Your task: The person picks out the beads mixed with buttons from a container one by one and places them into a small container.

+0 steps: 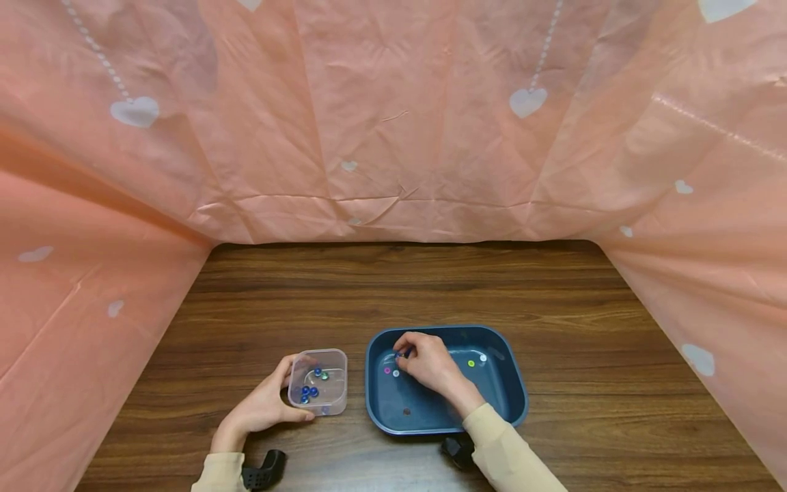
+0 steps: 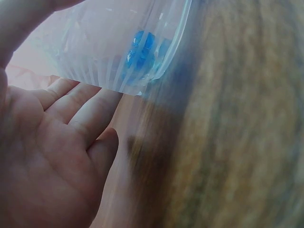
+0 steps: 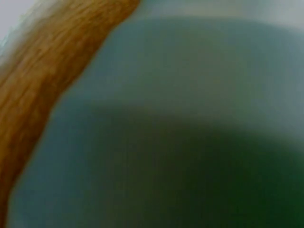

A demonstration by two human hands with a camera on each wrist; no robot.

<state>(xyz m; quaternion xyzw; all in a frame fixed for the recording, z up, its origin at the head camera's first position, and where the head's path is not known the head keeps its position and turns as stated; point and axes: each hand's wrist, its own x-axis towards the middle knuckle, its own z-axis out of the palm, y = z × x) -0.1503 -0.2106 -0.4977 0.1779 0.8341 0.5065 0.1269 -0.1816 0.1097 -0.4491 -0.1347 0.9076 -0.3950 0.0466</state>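
My left hand [image 1: 264, 403] holds a clear plastic box [image 1: 335, 383] from its left side, thumb along the front and fingers behind. Blue marbles [image 1: 310, 391] and a greenish one [image 1: 325, 376] lie inside the box; blue ones [image 2: 141, 47] show through its wall in the left wrist view. Over the left part of a dark blue tray [image 1: 445, 432], my right hand [image 1: 430, 362] pinches a small dark blue marble [image 1: 399, 354] between thumb and fingers, partly hidden. The right wrist view holds only the blurred tray wall [image 3: 180, 61], without the hand.
Small button-like pieces lie on the tray floor: pink [image 1: 387, 370], white [image 1: 396, 374], yellow-green [image 1: 471, 363], another white [image 1: 483, 358] and brown [image 1: 406, 412]. Box and tray stand side by side on a wooden table [image 1: 590, 342]. A pink curtain [image 1: 393, 137] surrounds its back and sides.
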